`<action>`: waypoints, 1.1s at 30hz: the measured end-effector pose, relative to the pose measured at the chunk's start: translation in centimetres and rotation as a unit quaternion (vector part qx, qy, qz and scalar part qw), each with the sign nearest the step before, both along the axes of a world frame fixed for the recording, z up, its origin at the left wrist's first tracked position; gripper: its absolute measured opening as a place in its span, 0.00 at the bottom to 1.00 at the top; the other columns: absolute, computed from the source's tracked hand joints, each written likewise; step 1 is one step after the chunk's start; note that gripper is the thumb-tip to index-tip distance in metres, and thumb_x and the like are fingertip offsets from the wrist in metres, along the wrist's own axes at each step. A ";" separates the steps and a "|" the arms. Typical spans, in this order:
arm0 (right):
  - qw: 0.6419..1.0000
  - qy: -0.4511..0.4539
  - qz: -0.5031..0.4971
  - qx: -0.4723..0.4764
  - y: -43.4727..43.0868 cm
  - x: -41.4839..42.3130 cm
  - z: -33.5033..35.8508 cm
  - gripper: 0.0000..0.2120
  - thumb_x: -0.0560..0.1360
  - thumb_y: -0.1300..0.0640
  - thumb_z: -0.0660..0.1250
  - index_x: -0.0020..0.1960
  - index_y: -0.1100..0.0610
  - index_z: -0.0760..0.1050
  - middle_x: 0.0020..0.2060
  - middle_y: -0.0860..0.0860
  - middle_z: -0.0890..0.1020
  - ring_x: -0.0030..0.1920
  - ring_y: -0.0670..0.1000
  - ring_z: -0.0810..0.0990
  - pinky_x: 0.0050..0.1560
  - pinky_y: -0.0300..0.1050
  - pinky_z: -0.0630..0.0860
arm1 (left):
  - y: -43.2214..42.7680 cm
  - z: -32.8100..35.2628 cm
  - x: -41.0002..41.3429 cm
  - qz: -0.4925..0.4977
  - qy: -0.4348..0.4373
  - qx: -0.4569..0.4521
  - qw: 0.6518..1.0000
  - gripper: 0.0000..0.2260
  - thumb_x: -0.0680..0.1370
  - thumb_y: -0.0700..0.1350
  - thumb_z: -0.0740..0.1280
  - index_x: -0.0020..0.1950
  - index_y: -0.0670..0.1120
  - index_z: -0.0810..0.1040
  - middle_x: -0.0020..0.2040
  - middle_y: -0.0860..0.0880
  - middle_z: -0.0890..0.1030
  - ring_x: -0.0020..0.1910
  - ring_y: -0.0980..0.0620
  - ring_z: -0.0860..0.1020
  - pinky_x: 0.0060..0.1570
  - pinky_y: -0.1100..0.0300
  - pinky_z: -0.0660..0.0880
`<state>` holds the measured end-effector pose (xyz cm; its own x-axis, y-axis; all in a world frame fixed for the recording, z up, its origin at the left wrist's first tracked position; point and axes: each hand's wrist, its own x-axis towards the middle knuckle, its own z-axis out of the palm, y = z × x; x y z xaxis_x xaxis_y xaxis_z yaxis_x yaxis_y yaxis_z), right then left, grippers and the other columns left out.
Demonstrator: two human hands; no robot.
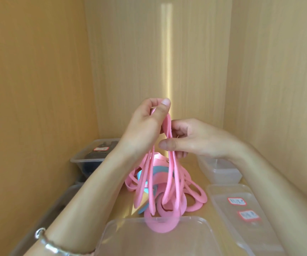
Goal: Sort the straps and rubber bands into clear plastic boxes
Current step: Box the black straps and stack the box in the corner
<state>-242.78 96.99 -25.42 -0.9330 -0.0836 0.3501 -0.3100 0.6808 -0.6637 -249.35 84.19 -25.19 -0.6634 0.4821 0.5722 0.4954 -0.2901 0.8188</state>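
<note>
A bunch of pink rubber bands (169, 183) hangs in long loops above the wooden shelf. My left hand (147, 124) pinches their top between thumb and fingers, held high. Just below it, my right hand (189, 139) pinches the same pink loops with thumb and fingers. The lower loops drape onto a pile of pink bands (191, 196) mixed with a few blue bands (143, 170) on the shelf. One pink loop lies over the rim of a clear plastic box (195, 233) at the front.
A clear box with dark contents and a red-edged label (91, 156) stands at the back left. An empty clear box (221, 170) sits at the back right. A clear lid with two labels (241, 209) lies at the right. Wooden walls enclose the shelf.
</note>
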 end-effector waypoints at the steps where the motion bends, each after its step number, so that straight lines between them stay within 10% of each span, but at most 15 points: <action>1: 1.000 0.000 0.002 -0.002 0.0 0.0 0.0 0.04 0.74 0.53 0.71 0.46 0.51 0.76 0.38 0.50 0.81 0.37 0.49 0.82 0.39 0.40 0.76 | 0.1 0.0 0.0 -0.002 -0.004 0.003 1.000 0.11 0.82 0.49 0.60 0.58 0.43 0.73 0.22 0.58 0.70 0.23 0.60 0.70 0.32 0.65 0.69; 18: 0.999 0.017 -0.003 -0.045 -0.6 -0.1 0.0 0.03 0.74 0.56 0.72 0.45 0.54 0.79 0.36 0.48 0.85 0.40 0.51 0.85 0.42 0.40 0.80 | 0.9 -0.7 1.3 -0.088 -0.055 0.060 0.993 0.08 0.83 0.47 0.57 0.54 0.48 0.74 0.34 0.42 0.66 0.33 0.45 0.66 0.30 0.57 0.67; 33: 0.990 0.069 0.003 -0.121 -0.3 -0.2 -0.2 0.05 0.77 0.61 0.66 0.52 0.56 0.79 0.32 0.51 0.80 0.33 0.48 0.80 0.39 0.39 0.77 | 0.9 -0.8 1.4 -0.087 -0.075 0.093 0.989 0.10 0.83 0.46 0.58 0.64 0.51 0.70 0.33 0.51 0.74 0.26 0.48 0.71 0.33 0.54 0.69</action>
<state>-242.99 96.74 -25.65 -0.8743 0.0119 0.4852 -0.4135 0.5053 -0.7574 -247.92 85.12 -25.95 -0.6632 0.4921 0.5639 0.3023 -0.5131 0.8033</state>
